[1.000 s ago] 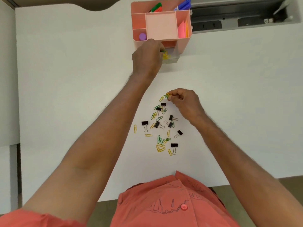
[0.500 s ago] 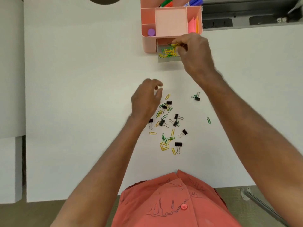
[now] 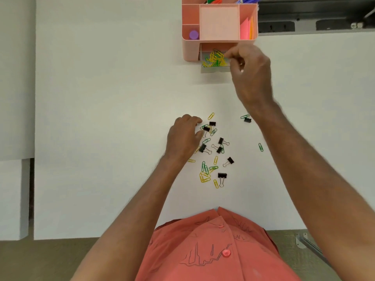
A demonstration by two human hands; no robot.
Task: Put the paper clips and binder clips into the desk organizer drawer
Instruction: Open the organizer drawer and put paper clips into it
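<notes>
Right hand [image 3: 250, 78] reaches over the drawer [image 3: 215, 67], grip unclear; left hand [image 3: 183, 138] curls loosely, empty.

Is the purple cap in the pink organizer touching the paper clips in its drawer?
Apart. The head view shows the purple cap in a top compartment, walled off from the paper clips heaped in the open drawer below.

The right hand [image 3: 250, 75] hides the drawer's [image 3: 215, 68] 3 o'clock side. The top edge cuts the markers [image 3: 215, 0]. What its fingertips hold is unclear.
</notes>
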